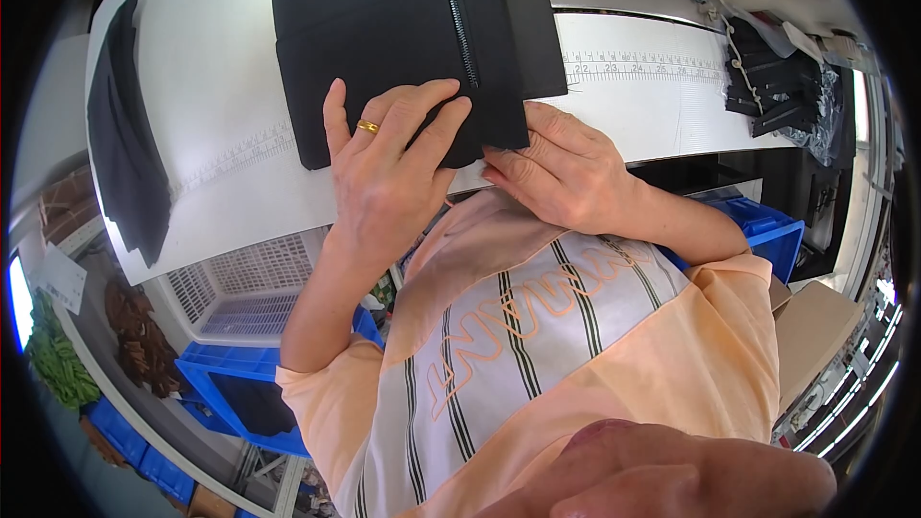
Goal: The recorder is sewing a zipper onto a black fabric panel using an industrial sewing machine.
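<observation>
"Black cloth (pixel 125 134) comes first, a strip lying on the white bench (pixel 206 48), well to the left of the left fingers. What follows?"

"A white basket (pixel 269 259), lower than those fingers and still left of them, with a blue crate (pixel 230 360) just beside it."

"And the left hand (pixel 384 173)?"

"It wears a gold ring (pixel 367 126). Its fingers are spread apart and rest on top of the dark panel (pixel 374 19)."

"Where does that panel lie?"

"On the bench, under the left fingers and reaching away beyond both hands. A metal zip (pixel 454 10) runs down it, its near end just beside the left fingertips."

"The right hand (pixel 576 177)?"

"Its fingers are pinched together on the panel's near right corner."

"Anything further along?"

"A printed scale (pixel 652 67) on the bench, right of the right fingers; then another blue box (pixel 782 249), lower down, and a bundle of black strips (pixel 767 86) well apart from them."
</observation>
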The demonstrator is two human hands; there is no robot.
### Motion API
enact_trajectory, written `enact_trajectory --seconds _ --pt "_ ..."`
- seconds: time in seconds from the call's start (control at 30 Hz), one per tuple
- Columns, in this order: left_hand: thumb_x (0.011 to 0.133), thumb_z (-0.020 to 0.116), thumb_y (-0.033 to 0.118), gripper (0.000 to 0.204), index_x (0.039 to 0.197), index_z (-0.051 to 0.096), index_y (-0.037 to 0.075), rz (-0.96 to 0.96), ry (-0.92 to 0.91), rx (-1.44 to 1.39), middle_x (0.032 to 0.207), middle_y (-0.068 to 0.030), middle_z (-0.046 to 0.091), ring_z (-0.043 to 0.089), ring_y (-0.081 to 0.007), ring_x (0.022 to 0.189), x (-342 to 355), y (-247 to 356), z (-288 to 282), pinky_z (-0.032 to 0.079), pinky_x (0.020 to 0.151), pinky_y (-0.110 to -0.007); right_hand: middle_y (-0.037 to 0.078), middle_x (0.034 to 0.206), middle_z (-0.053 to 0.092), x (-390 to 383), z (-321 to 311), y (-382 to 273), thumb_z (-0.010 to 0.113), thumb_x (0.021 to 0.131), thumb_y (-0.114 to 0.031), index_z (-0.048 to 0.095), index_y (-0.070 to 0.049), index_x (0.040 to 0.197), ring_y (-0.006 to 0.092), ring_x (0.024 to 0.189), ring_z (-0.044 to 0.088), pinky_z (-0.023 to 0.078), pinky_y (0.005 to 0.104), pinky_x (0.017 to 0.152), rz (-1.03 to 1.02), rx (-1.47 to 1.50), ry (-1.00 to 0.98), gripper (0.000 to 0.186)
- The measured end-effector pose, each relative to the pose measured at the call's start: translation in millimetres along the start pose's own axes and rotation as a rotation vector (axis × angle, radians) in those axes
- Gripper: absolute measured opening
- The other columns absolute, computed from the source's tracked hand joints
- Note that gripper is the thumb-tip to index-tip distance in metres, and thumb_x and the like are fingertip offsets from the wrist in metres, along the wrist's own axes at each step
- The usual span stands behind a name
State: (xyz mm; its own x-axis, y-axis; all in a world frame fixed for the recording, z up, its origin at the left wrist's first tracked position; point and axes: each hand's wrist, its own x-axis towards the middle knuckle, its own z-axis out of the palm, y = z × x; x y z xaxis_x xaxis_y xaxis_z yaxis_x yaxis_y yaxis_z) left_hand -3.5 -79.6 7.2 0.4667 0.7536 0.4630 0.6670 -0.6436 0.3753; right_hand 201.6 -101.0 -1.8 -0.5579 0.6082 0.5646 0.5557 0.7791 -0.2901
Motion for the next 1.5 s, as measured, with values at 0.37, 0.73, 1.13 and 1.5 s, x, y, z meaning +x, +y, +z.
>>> enact_trajectory --seconds 0.37,0.73,1.13,1.5 --pt "0.058 0.079 0.010 0.058 0.116 0.070 0.014 -0.010 -0.205 0.033 0.123 0.0026 0.062 0.061 -0.0171 0.103 1.6 3.6 -12.4 0.022 0.112 -0.053 0.007 0.093 0.063 -3.8 -36.9 14.6 0.073 0.075 -0.017 0.067 -0.001 0.102 0.0247 0.090 0.061 0.052 0.0324 0.072 -0.053 0.298 -0.156 0.032" --pt "0.072 0.069 0.017 0.040 0.110 0.069 0.003 0.120 -0.102 0.133 0.115 -0.0043 0.062 0.061 -0.0169 0.099 -3.2 0.7 1.4 0.027 0.109 -0.053 0.006 0.118 0.061 26.8 -12.5 46.1 0.072 0.075 -0.015 0.068 -0.006 0.110 0.0238 0.110 0.055 0.048 0.0367 0.087 -0.054 0.025 -0.167 0.037" --pt "0.081 0.071 0.036 0.051 0.124 0.061 0.011 0.086 -0.178 0.210 0.133 0.0040 0.057 0.052 -0.0187 0.119 50.6 -47.8 1.8 0.023 0.109 -0.057 0.007 0.118 0.062 29.6 -18.5 41.8 0.074 0.072 -0.017 0.067 -0.004 0.110 0.0249 0.110 0.055 0.045 0.0382 0.091 -0.076 -0.027 -0.176 0.040" --pt "0.079 0.073 0.039 0.047 0.120 0.068 0.017 0.051 -0.177 0.127 0.131 0.0064 0.061 0.055 -0.0187 0.116 60.7 -58.0 3.8 0.021 0.109 -0.059 0.006 0.118 0.063 29.7 -13.9 57.5 0.073 0.073 -0.015 0.067 -0.006 0.110 0.0222 0.107 0.056 0.047 0.0355 0.086 -0.090 0.004 -0.180 0.039"
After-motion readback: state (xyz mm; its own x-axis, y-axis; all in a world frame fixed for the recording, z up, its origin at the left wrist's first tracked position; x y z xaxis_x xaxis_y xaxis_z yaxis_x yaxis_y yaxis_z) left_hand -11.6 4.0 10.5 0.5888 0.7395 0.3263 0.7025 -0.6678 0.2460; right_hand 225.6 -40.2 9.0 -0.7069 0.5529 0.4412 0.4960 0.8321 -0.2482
